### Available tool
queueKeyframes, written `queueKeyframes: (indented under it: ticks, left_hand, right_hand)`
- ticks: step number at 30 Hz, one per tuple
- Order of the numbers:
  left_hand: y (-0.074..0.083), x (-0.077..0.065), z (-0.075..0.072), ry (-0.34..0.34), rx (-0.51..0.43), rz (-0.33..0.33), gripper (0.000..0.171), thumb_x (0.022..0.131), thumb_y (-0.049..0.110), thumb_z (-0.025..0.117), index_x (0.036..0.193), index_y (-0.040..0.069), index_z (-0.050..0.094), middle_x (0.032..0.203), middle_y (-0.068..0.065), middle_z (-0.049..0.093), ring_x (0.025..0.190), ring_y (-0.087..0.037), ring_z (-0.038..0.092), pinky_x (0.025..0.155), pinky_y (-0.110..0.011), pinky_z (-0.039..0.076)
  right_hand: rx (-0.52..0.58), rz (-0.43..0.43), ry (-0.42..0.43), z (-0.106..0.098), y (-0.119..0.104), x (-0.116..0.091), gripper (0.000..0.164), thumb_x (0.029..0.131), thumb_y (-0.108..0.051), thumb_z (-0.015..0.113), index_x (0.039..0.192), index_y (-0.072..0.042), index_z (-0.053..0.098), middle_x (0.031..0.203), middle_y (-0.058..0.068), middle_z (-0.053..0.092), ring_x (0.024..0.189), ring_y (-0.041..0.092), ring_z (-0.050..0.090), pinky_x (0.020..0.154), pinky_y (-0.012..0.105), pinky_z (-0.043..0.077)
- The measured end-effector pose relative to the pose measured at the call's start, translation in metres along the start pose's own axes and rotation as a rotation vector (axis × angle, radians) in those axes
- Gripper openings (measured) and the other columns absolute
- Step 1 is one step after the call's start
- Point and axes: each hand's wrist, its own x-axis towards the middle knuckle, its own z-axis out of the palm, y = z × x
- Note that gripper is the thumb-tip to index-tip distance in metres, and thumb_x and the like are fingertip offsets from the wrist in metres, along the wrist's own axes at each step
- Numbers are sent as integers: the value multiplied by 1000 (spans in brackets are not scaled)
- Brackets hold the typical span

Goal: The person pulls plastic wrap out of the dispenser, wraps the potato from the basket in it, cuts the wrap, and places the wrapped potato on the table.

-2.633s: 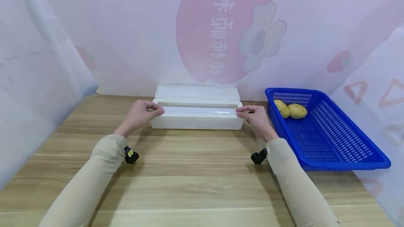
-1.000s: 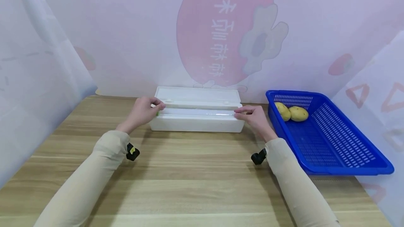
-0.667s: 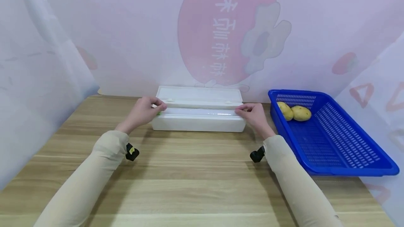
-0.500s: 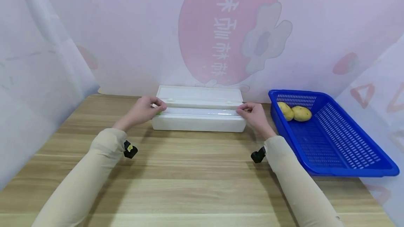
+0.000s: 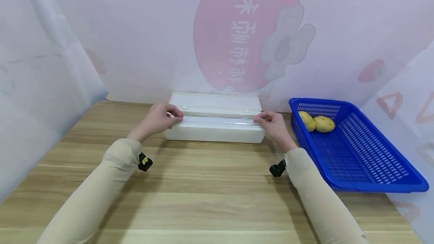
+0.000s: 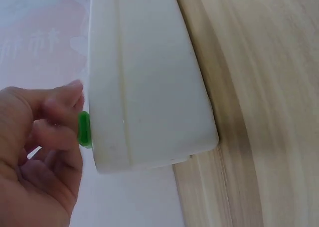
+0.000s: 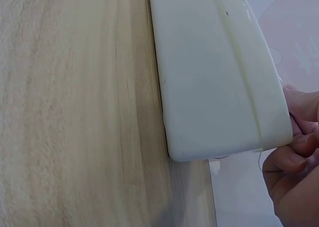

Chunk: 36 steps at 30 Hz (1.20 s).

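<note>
A long white cling film dispenser [image 5: 213, 134] stands at the back of the table, its lid [image 5: 215, 102] tipped back. Shiny cling film [image 5: 223, 121] lies across its top. My left hand [image 5: 158, 119] pinches the film near the left end, thumb against curled fingers. Close by those fingertips, the left wrist view shows a green slide cutter [image 6: 84, 129] on the dispenser's edge; in the head view the hand hides it. At the opposite end, my right hand [image 5: 274, 126] pinches the film between thumb and index finger, with a thin film strand by the fingers in the right wrist view.
A blue plastic basket [image 5: 359, 187] sits to the right, close to my right forearm, with yellow potatoes [image 5: 324, 124] in its back left corner. Behind the dispenser hangs a pink printed cloth [image 5: 152, 40]. The wooden tabletop [image 5: 210, 191] stretches in front.
My left hand has shifted slightly right along the dispenser, and the bit of green by its fingers no longer shows in the head view. The right hand keeps its pinch at the right end.
</note>
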Motion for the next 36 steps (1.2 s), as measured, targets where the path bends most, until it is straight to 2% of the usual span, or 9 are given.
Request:
queueKeyframes:
  ticks: [4,14,20,26,30,36]
  left_hand:
    - [3,-4,0,23,-46,-36,10,93,10,68,98,1,71,92,-11,68,62,-22,66,50,-29,51]
    - [2,-5,0,46,-82,-66,9,94,11,67,99,3,69,94,-10,68,66,-22,69,56,-36,56]
    - [2,-4,6,99,-199,-101,12,93,10,68,101,1,69,97,-12,69,70,-29,70,61,-40,57]
    - [0,-3,11,154,-285,-123,13,92,7,70,101,-2,68,95,-17,70,73,-25,71,64,-36,58]
    - [0,-3,11,198,-263,-108,12,91,5,70,99,-4,69,88,-18,70,68,-22,70,61,-33,58]
    - [-1,-6,10,227,-135,-76,9,90,8,72,95,0,71,80,-11,71,64,-19,69,60,-31,57]
  right_hand:
    - [8,24,1,1,-1,-1,21,98,-20,64,103,0,68,101,13,70,91,23,58,74,30,47]
    - [9,52,17,1,-3,0,23,98,-21,64,102,1,68,102,14,69,89,23,56,71,29,46]
    - [28,93,30,3,-4,0,22,98,-21,64,103,0,68,103,13,69,89,22,55,72,29,45]
    - [33,95,51,4,-5,0,20,97,-19,65,103,0,68,102,13,67,90,22,54,74,28,45]
    - [14,84,58,4,-7,-1,18,98,-16,64,103,0,68,101,13,67,90,23,54,74,30,46]
    - [-37,55,101,3,-11,-3,16,98,-16,63,101,-1,67,99,12,67,88,24,55,73,31,47]
